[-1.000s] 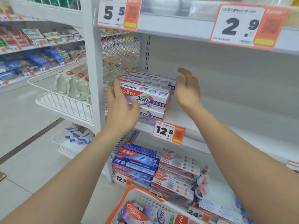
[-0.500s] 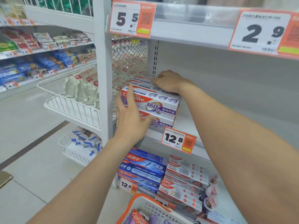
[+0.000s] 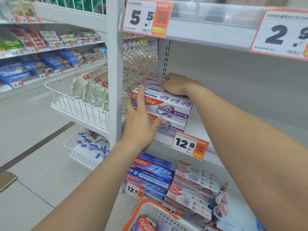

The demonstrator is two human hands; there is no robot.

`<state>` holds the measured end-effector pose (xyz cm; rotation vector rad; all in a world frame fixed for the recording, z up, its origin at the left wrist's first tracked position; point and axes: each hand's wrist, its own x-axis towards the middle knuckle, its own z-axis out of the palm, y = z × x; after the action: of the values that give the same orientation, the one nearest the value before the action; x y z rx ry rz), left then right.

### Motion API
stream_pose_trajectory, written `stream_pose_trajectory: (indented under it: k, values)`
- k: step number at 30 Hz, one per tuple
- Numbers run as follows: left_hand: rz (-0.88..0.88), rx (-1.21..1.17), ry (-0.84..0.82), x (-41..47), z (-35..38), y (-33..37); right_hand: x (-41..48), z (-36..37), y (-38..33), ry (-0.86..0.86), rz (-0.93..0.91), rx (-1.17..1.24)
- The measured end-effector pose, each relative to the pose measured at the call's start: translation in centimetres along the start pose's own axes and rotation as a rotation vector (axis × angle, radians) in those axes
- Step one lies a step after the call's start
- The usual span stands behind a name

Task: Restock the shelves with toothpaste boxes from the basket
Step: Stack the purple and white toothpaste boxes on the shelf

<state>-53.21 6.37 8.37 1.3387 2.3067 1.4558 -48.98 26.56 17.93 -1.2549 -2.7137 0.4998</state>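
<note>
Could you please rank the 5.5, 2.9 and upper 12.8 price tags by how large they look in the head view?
1. 2.9 tag, largest, though cut off by the frame edge; nearness may inflate it.
2. 5.5 tag, close behind.
3. upper 12.8 tag, clearly smallest.

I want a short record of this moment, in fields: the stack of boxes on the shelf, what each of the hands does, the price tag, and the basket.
toothpaste stack: purple Colgate 360 boxes, two layers at the front, left end of the shelf
left hand: fingers straight, pressed flat on the stack's front
right hand: rests on top of the stack, fingers bent; grip unclear
price tag: 12.8, on the shelf edge below the stack
basket: orange rim, bottom of view, more Colgate boxes inside
</note>
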Motion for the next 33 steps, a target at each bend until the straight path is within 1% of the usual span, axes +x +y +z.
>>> stream_pose_trajectory:
  k: [2,8,12,15,16,17,18,19,21,22,23,24,25,27,29,31,33]
  values:
    - [0.008,0.010,-0.005,0.0,0.0,0.0,-0.1,0.0,0.1,-0.006,0.029,-0.005]
    - [0.003,0.023,-0.025,-0.1,0.0,0.2,-2.4,-1.6,-0.7,-0.099,-0.069,-0.014]
    - [0.003,0.012,-0.025,-0.1,0.0,0.3,-2.1,-1.2,-0.1,-0.077,-0.096,-0.003]
    - [0.013,0.023,-0.005,-0.2,0.2,0.2,-2.7,-1.1,0.7,-0.012,-0.094,0.051]
    - [0.015,0.027,0.003,-0.2,0.4,0.2,-3.3,-1.3,1.1,0.010,-0.073,0.111]
    - [0.010,0.025,0.006,-0.3,0.6,0.3,-3.4,-1.3,1.9,0.085,-0.035,0.205]
    - [0.003,0.017,0.006,-0.4,0.8,0.3,-3.6,-1.3,2.9,0.205,0.009,0.329]
    - [-0.003,0.003,0.008,-0.5,1.0,0.4,-4.2,-1.1,4.0,0.328,0.093,0.542]
    - [-0.006,-0.029,0.016,-0.6,1.1,0.5,-6.0,0.2,5.9,0.478,0.290,0.932]
    - [-0.011,-0.043,0.024,-0.6,1.2,0.5,-7.4,1.2,6.5,0.480,0.341,1.069]
    - [-0.020,-0.054,0.034,-0.5,1.1,0.5,-8.7,2.4,6.8,0.453,0.346,1.182]
    - [-0.031,-0.064,0.046,-0.5,0.9,0.5,-10.0,3.3,6.5,0.429,0.362,1.249]
    - [-0.043,-0.071,0.057,-0.3,0.8,0.4,-11.4,4.3,6.3,0.402,0.327,1.268]
    - [-0.047,-0.079,0.074,-0.1,0.4,0.2,-14.4,5.9,5.6,0.367,0.154,1.155]
    - [-0.038,-0.091,0.098,0.0,0.0,0.0,-16.3,7.1,5.2,0.357,-0.018,0.917]
    - [-0.025,-0.086,0.115,0.1,-0.2,-0.1,-16.9,7.7,5.0,0.379,-0.093,0.667]
    - [-0.013,-0.057,0.124,0.1,-0.3,-0.3,-17.1,7.6,5.3,0.373,-0.116,0.547]
